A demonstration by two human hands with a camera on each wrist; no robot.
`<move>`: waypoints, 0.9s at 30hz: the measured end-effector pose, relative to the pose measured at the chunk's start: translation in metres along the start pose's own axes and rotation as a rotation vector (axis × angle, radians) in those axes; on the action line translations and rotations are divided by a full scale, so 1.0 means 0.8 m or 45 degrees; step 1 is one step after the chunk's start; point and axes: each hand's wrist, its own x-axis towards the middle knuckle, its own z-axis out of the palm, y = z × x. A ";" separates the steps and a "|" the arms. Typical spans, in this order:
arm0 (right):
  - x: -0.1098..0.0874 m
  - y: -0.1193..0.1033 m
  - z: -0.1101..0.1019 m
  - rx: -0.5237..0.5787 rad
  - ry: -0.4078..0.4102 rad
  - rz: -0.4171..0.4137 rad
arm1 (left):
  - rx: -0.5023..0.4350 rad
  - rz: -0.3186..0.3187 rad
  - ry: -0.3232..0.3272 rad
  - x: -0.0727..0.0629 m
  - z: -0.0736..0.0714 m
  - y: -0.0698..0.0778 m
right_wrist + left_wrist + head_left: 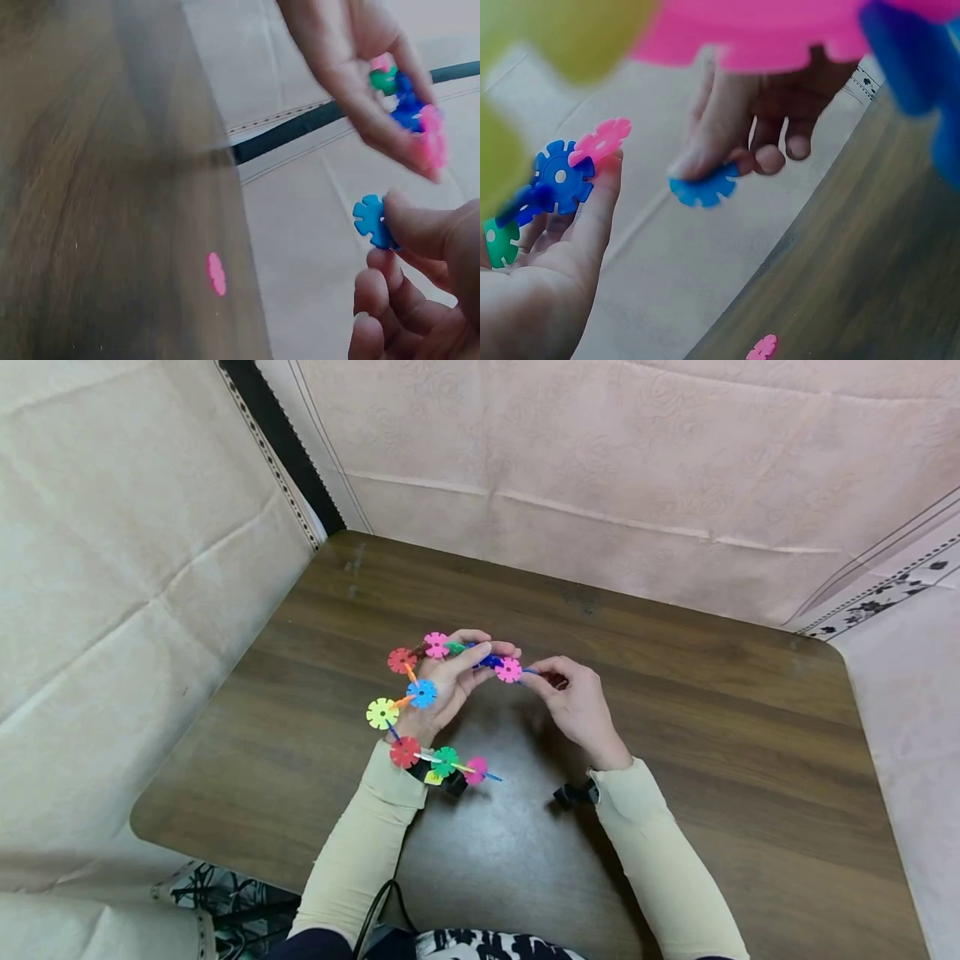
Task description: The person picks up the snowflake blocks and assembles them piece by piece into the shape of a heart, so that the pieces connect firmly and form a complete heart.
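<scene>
A chain of colourful notched snowflake discs [422, 693] loops over my left hand [450, 681] and hangs down past its wrist to a pink disc [476, 770] at the lower end. Thumb and fingers of that hand hold the chain near its upper end, at a dark blue disc [559, 177] with a pink disc [602, 140] joined to it. Facing that end, my right hand [581, 706] pinches a single lighter blue disc [373, 221] between thumb and forefinger. A gap shows between this blue disc and the pink one in both wrist views.
Below the hands spreads a brown wooden table [712, 727]. Another pink disc [216, 273] shows against the tabletop in the right wrist view. Pale cloth [600, 460] hangs along the table's far and left sides. A black cable [372, 910] runs by the left sleeve.
</scene>
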 end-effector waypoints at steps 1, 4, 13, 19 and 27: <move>-0.003 -0.002 -0.001 0.022 0.005 0.003 | 0.004 0.003 0.003 0.000 0.000 0.000; -0.013 -0.008 -0.005 0.073 0.006 -0.005 | 0.011 0.021 -0.002 0.000 0.000 0.001; -0.028 -0.022 -0.010 0.151 0.087 -0.128 | -0.008 0.048 0.002 0.002 0.002 0.002; -0.033 -0.048 -0.017 0.128 0.117 -0.206 | 0.015 0.033 0.000 0.001 0.005 0.002; -0.040 -0.069 -0.022 0.087 0.149 -0.280 | 0.066 0.017 0.000 0.000 0.007 0.001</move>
